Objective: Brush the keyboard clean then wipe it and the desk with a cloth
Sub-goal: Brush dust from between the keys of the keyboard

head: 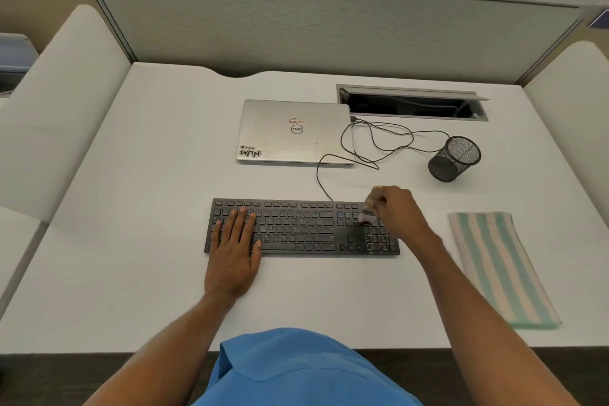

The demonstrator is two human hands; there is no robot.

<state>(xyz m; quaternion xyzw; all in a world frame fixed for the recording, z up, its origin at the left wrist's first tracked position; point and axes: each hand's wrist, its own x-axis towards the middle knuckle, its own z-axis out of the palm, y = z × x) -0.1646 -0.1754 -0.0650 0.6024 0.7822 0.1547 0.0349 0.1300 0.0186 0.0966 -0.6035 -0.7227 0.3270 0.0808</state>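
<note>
A black keyboard [301, 227] lies across the middle of the white desk [148, 290]. My left hand [234, 245] rests flat on its left end, fingers straight. My right hand [397, 211] grips a small brush [370, 208] by its wooden handle; the pale bristles touch the keys near the upper left of the number pad. The brush is blurred. A folded cloth [497, 269] with green and cream stripes lies on the desk to the right of the keyboard, untouched.
A closed silver laptop [295, 132] sits behind the keyboard, with a black cable [372, 145] looping to its right. A black mesh cup [454, 158] lies tipped at the right. An open cable hatch [412, 104] is set in the desk's back. Grey partitions surround the desk.
</note>
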